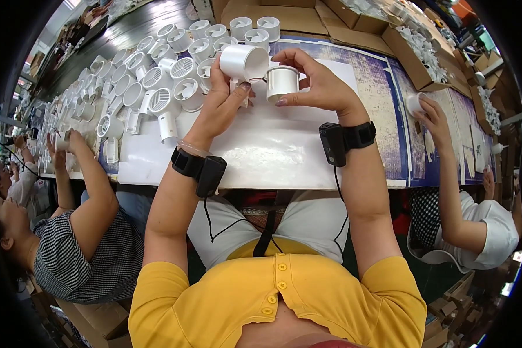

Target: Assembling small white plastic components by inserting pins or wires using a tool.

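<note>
From here I see the left hand [221,103] clasping a white cylinder [236,61] above the white sheet [255,153], axis sideways, mouth facing right. Just beside it, the right hand [325,87] pinches a white cup [282,88], axis upright.

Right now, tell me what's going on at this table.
A person's left hand holds a tilted white cylinder, and the right hand grips an upright white cylinder beside it; a thin wire shows between the two. More white parts crowd the table to the left. On the right, a co-worker's hand holds a round white piece.
</note>
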A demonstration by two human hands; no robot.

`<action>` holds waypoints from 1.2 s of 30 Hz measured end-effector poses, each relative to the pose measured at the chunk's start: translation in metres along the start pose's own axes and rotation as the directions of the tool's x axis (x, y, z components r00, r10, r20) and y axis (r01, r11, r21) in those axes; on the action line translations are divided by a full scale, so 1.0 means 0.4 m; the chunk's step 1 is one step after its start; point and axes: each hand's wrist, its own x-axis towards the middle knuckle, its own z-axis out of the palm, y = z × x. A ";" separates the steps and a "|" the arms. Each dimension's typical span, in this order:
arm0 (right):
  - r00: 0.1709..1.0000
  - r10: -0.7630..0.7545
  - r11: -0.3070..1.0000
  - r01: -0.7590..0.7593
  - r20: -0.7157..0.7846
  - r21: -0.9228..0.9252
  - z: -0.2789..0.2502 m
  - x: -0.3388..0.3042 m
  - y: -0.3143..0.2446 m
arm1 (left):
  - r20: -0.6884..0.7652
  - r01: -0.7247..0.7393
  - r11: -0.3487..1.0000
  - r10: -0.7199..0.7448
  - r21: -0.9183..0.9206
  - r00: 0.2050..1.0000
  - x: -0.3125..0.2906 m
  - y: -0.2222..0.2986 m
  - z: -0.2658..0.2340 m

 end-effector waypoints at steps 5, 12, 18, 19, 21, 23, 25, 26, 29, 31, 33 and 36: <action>1.000 0.016 0.999 -0.017 0.026 0.030 -0.016 -0.006 0.007 | 0.050 0.052 0.999 -0.051 -0.013 0.997 -0.002 0.011 -0.003; 0.988 0.118 0.992 -0.112 0.100 -0.060 -0.030 -0.003 0.019 | 0.046 0.038 0.991 -0.044 0.129 0.998 -0.009 0.012 0.004; 0.997 -0.014 0.971 0.031 0.070 -0.238 -0.012 0.005 0.028 | 0.004 0.037 0.984 -0.038 0.177 0.999 -0.010 0.017 0.012; 0.997 -0.008 0.971 0.027 0.077 -0.238 -0.008 0.004 0.025 | -0.014 0.050 0.982 -0.048 0.181 0.999 -0.008 0.016 0.012; 0.996 0.001 0.972 0.020 0.086 -0.235 -0.002 0.002 0.026 | -0.052 0.083 0.979 -0.074 0.188 0.996 -0.012 0.014 0.012; 0.995 0.001 0.964 0.025 0.099 -0.265 -0.002 0.004 0.027 | -0.059 0.086 0.974 -0.075 0.209 0.995 -0.010 0.013 0.012; 0.994 0.002 0.960 0.028 0.106 -0.280 -0.001 0.005 0.028 | -0.072 0.086 0.964 -0.070 0.252 0.995 -0.006 0.013 0.012; 0.995 -0.010 0.961 0.037 0.099 -0.273 0.000 0.005 0.027 | -0.072 0.086 0.964 -0.070 0.252 0.995 -0.006 0.012 0.012; 0.996 -0.036 0.963 0.057 0.085 -0.263 0.007 0.007 0.025 | -0.070 0.091 0.965 -0.076 0.245 0.995 -0.005 0.011 0.015; 0.996 -0.050 0.987 0.060 0.070 -0.149 0.024 0.013 0.028 | -0.065 0.084 0.977 -0.073 0.198 0.995 -0.006 -0.006 0.009; 0.996 -0.058 0.994 0.064 0.062 -0.092 0.032 0.016 0.026 | -0.052 0.074 0.992 -0.069 0.101 0.996 -0.005 -0.019 0.004; 0.998 -0.064 0.980 0.061 -0.014 -0.188 0.041 0.014 0.015 | -0.048 0.086 0.995 -0.083 0.053 0.995 -0.007 -0.019 0.007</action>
